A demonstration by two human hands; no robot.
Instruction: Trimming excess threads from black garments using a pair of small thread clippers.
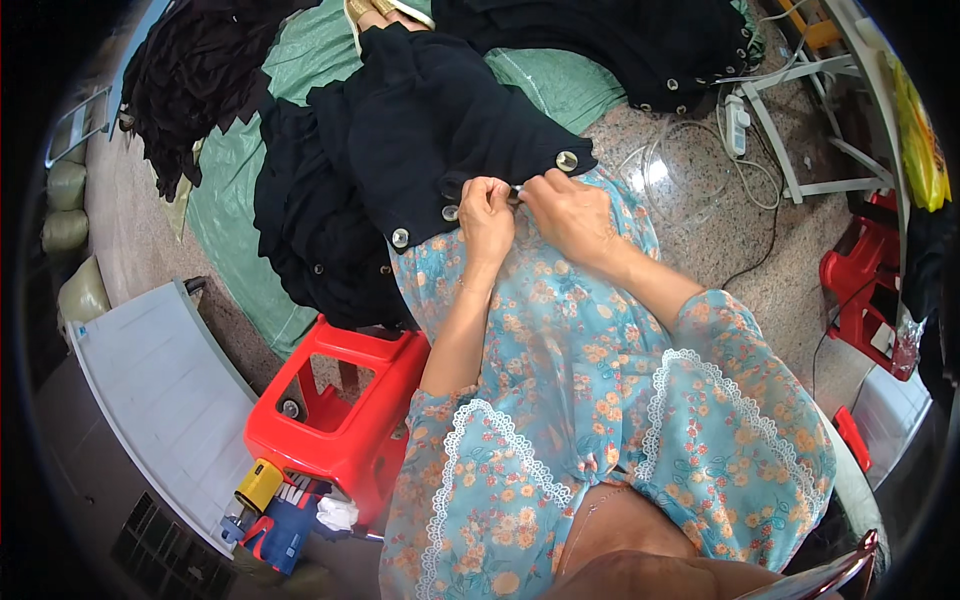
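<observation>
A matt black cloth [430, 110] lies over the person's lap, spread across the floral dress [540, 330] and running away toward a gold-strapped shoe [370, 20]. It is dark all over, soft and loosely creased, with deeper folds bunched along its left side, where it hangs down beside the knees. Its near edge slants across the thighs, and shiny round discs [400, 238] with pale centres are set along it: two left of the hands and a larger-looking one close to the right-hand corner; whether they are buttons or eyelets cannot be told. Both hands meet at this edge, just beside each other. The left hand [487, 222] is upright from the wrist, thumb and fingertips drawn together in a narrow grip on the hem, its forearm rising steeply from the elbow. The right hand [572, 212] lies flatter, back upward, fingers curled over and thumb tucked toward the left hand; its grip is narrow too, closed on the same edge. A small glinting bit [516, 192] shows between the fingertips, too tiny to make out. The right forearm slants in from the lower right. A red plastic stool [375, 347] stands beside the left elbow, and green sheeting [235, 225] covers part of the floor.
</observation>
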